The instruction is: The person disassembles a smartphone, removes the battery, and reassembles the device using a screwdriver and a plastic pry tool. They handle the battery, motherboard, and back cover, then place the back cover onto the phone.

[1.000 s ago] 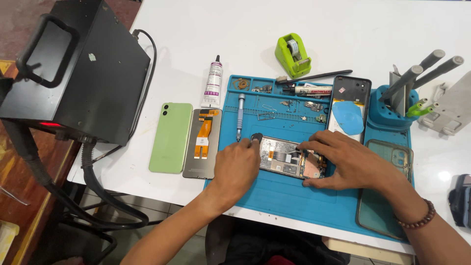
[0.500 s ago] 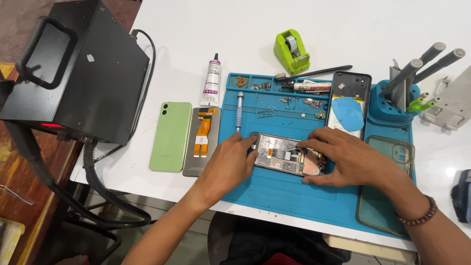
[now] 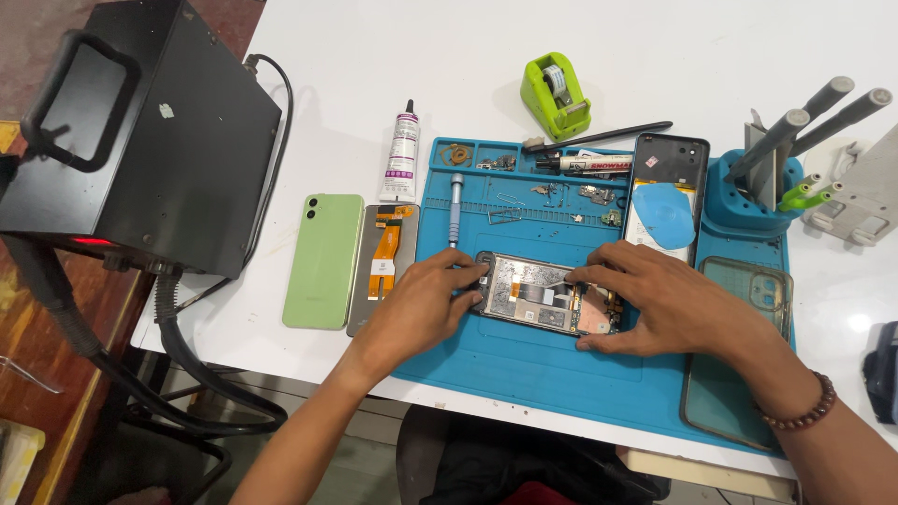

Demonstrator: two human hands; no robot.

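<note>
**Both hands on the opened phone**

Pinning the opened phone (image 3: pixel 547 297) from both ends, the two hands sit low on the blue work mat (image 3: pixel 524 374). The left hand (image 3: pixel 421 309) grips the phone's left end, fingertips curled over the corner, while the right hand (image 3: pixel 659 304) spreads across its right end, fingers pressed down on the exposed insides. The phone lies flat between them, near the mat's middle, its circuitry facing up.

The right palm covers the phone's far right edge, and what the fingertips touch there is too small to make out. Small screws and parts in the mat's upper trays are hard to identify. At the left lie a green back cover (image 3: pixel 323 260) and a screen panel (image 3: pixel 383 266); a screwdriver (image 3: pixel 456 208) rests just above the left hand.
</note>
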